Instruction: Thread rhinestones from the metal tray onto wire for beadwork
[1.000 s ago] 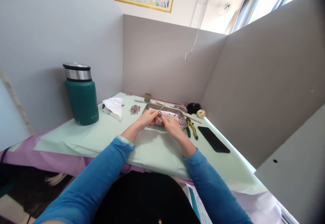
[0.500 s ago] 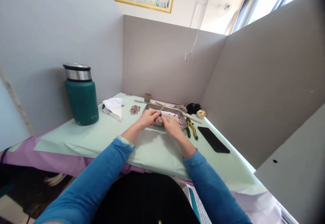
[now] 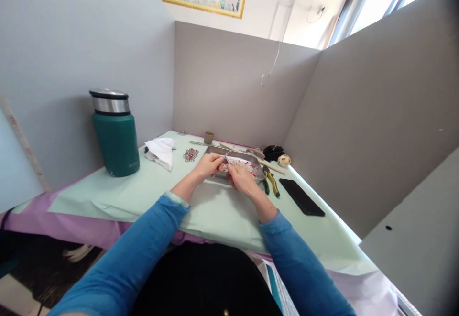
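Observation:
Both my hands meet over the near side of a shallow metal tray [image 3: 212, 149] that holds small red and pale beads [image 3: 247, 165]. My left hand [image 3: 209, 166] is closed in a pinch, thumb and forefinger together. Close beside it, my right hand [image 3: 241, 178] also pinches, its fingers curled inward. Something small and thin shows between the fingertips; its kind is too small to tell. A thin strand rises just beyond the fingers across the tray. Left of the tray lies a small heap of red and silvery pieces [image 3: 191, 155].
Pliers [image 3: 271, 184] with green-yellow handles and a black phone [image 3: 301, 196] lie on the right. A wooden stick [image 3: 270, 166] crosses behind the tray. A small brown cup [image 3: 208, 137] stands at the back, white tissue [image 3: 160, 152] and a green flask [image 3: 116, 144] at left. Partitions surround the table.
The fingers of my right hand have shifted slightly and loosened a little beside the left fingertips. My left hand stays nearly in place.

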{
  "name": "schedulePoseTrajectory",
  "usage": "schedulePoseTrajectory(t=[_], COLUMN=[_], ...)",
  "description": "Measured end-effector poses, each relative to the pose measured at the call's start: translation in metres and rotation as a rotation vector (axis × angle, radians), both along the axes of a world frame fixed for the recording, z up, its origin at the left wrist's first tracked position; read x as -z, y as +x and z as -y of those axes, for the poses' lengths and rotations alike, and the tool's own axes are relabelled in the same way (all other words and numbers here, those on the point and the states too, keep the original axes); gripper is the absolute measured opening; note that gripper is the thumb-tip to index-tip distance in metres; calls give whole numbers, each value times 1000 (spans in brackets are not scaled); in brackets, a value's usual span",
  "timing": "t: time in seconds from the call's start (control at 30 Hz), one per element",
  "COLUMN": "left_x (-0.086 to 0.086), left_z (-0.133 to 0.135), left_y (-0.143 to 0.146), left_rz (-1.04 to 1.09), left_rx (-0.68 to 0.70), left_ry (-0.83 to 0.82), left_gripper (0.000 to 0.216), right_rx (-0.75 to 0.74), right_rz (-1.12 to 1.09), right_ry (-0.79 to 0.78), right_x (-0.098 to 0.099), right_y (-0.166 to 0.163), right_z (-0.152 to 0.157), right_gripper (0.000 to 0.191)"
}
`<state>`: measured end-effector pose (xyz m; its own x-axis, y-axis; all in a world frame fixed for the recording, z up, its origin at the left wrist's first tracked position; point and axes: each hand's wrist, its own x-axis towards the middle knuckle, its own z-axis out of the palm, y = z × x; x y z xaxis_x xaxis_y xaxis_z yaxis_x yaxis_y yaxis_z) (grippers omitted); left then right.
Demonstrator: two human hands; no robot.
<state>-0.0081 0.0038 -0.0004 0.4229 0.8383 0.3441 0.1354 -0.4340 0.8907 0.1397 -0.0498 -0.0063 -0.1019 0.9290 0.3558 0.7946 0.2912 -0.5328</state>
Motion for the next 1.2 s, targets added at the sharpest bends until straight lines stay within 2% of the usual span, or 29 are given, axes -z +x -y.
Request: schedulePoseTrajectory(t=[0.27,0.47,0.7,0.87,0.93,1.1,1.2], left_x=[-2,-2,-2,-4,-4,-3,-3], left_z=[3,2,2,5,5,2,2], left_y=[-3,-3,-3,-3,-4,-5,-6], left_rz=[-177,-217,-215,-216,-205,-140,-174], left_rx=[-83,-109,-137,-153,-148,-53,-81], left_ry=[152,262,286,281,276,239,265], left_gripper=[28,30,28,28,27,28,28], right_rx=[113,159,147,207,188,-63,7], right_rz=[165,226,238,263,229,4,59], right_ry=[64,58,55,80,81,-64,-14], right_x=[2,1,2,0,-2,-7,-5], right_y=[-1,-2,-1,-3,-3,1,-1], right_z=[3,3,2,4,5,4,3], right_gripper=[48,49,50,49,48,56,55])
